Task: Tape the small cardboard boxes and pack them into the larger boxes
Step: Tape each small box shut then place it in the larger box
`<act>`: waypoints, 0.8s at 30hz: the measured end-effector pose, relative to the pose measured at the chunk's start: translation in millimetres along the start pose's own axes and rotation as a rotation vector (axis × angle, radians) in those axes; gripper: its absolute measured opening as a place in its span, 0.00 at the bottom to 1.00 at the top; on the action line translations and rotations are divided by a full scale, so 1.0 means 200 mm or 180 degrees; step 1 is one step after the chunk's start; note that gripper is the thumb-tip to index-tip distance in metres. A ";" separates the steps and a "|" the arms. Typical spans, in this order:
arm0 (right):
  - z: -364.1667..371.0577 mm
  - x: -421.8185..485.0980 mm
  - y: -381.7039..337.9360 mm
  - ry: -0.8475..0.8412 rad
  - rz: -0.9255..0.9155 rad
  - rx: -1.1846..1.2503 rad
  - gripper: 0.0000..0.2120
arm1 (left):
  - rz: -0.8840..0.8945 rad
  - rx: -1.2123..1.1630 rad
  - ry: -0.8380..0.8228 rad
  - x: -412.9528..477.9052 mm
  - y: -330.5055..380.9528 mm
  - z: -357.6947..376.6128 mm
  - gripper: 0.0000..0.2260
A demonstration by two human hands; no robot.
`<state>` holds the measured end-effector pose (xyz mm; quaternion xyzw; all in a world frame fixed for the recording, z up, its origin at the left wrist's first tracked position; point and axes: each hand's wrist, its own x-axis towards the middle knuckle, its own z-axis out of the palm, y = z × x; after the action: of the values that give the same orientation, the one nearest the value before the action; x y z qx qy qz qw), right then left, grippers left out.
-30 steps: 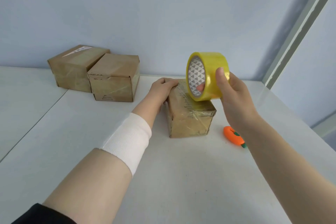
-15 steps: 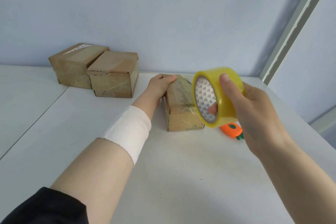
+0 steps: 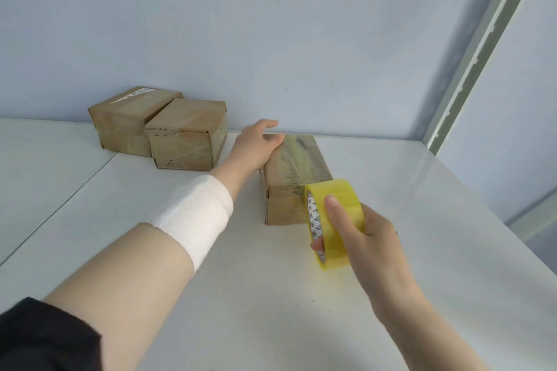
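Here | left hand (image 3: 256,146) rests open on small box (image 3: 297,178) | right hand (image 3: 372,239) grips tape roll (image 3: 339,220) at box's near end | taping seemingly underway, packing undone | two other boxes (image 3: 187,132) behind-left of it

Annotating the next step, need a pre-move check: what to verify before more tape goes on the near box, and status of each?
1. Left hand steadies near cardboard box: ok, rests on its far top edge.
2. Right hand grips yellow tape roll: ok, thumb outside, fingertip in the core.
3. Tape strip attached to box: cannot tell, roll hides that corner.
4. Cutter at hand: cannot tell, none in view.
5. Larger box ready: not ok, none in view; only back-left box and back-right box.
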<state>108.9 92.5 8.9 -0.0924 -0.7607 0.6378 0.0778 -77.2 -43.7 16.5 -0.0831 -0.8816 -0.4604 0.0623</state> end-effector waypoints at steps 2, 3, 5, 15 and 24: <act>-0.01 0.00 0.00 -0.0117 0.0034 0.0058 0.14 | 0.0771 0.0837 -0.0113 -0.02 0.09 -0.01 0.20; -0.02 0.01 -0.01 -0.0191 0.0051 0.0072 0.14 | 0.1034 0.0901 -0.0431 -0.04 0.14 0.00 0.20; -0.03 0.02 -0.02 -0.0348 0.0078 0.0097 0.13 | 0.1228 0.1051 -0.1172 -0.08 0.20 0.06 0.21; -0.04 0.01 -0.03 -0.0607 0.0210 0.0117 0.17 | 0.1148 0.2118 -0.1456 -0.07 0.16 0.13 0.26; -0.08 -0.03 -0.08 -0.0965 0.0872 0.0274 0.15 | 0.1278 0.1818 -0.1314 -0.07 0.14 0.14 0.21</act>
<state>117.5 103.5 27.0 -0.0946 -0.7160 0.6809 -0.1212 -59.2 -6.2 21.4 -0.3237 -0.9343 -0.1494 -0.0068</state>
